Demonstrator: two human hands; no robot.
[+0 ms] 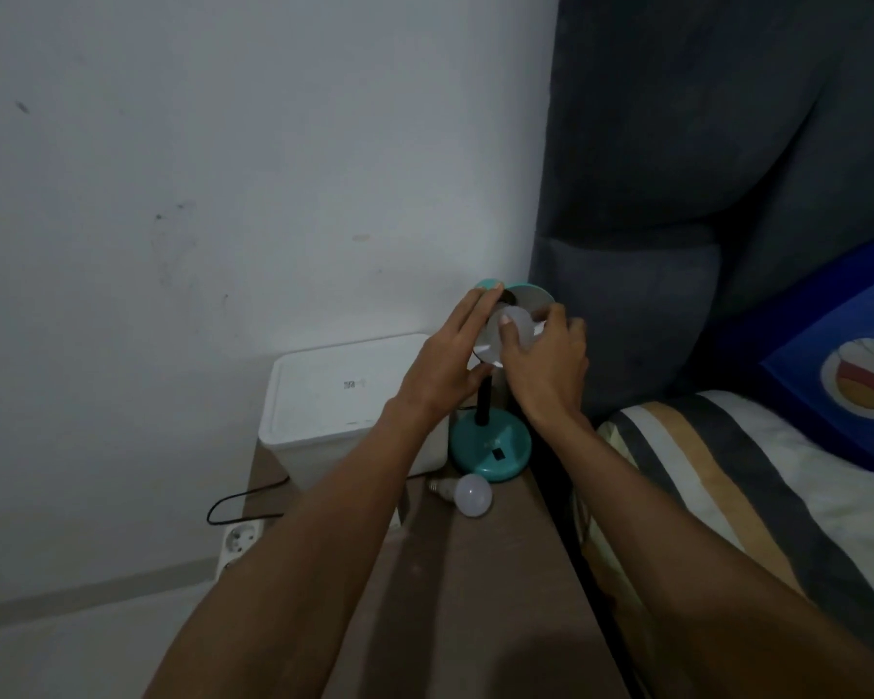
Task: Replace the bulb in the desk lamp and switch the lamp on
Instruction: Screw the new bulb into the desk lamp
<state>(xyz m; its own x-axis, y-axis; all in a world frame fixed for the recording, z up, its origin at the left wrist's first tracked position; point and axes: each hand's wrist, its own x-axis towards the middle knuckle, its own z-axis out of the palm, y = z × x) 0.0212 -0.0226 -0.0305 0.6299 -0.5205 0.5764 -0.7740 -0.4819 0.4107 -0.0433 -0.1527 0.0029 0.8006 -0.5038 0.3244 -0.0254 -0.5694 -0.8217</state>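
A teal desk lamp stands on a narrow brown table, its round base (490,449) by the table's right edge. Its shade (531,297) is tilted up toward me, white inside. My left hand (450,355) grips the left side of the shade. My right hand (546,363) has thumb and fingers around a white bulb (518,320) that sits in the mouth of the shade. The lamp is dark. A second white bulb (468,494) lies on its side on the table, just in front of the base.
A white lidded box (344,396) stands on the table left of the lamp. A black cord (238,502) runs down to a wall socket (238,542). A grey headboard (677,194) and a striped bed (727,496) border the table on the right.
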